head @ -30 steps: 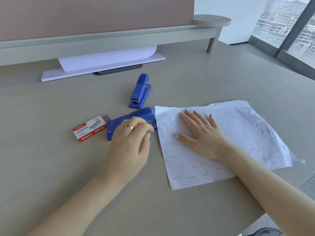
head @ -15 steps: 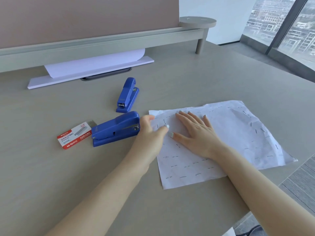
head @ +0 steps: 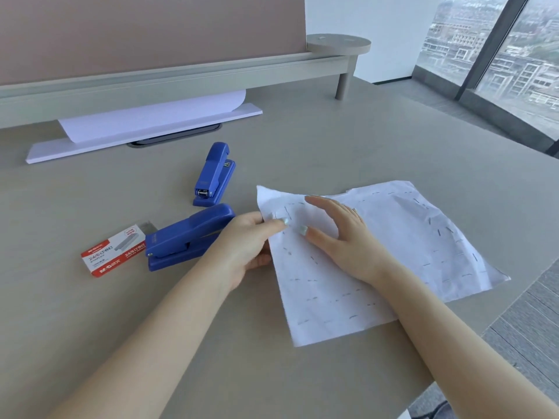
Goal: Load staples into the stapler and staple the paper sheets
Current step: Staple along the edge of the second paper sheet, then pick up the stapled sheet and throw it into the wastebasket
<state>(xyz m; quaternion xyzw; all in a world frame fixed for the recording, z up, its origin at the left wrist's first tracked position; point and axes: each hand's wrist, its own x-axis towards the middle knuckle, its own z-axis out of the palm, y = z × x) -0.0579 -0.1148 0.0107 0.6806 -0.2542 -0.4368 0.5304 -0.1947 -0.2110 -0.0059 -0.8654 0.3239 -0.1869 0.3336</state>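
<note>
White paper sheets (head: 393,252), marked by many staples, lie on the desk at the right. My left hand (head: 245,246) pinches their left edge near the top corner, which lifts slightly. My right hand (head: 338,234) rests flat on the sheets with fingers spread. A large blue stapler (head: 187,237) lies closed just left of my left hand, apart from it. A smaller blue stapler (head: 213,175) stands behind it. A red and white staple box (head: 113,254) lies at the large stapler's left, with a strip of staples showing at its far end.
A long white board with a curled white sheet (head: 145,128) sits at the back under a grey shelf rail (head: 181,83). A round stand (head: 338,45) is at the rail's right end. The desk's edge (head: 472,334) runs close on the right, with floor beyond.
My left hand has left the large stapler, moved right, and taken hold of the paper's left edge. The paper's corner has lifted. The right hand stays on the sheets.
</note>
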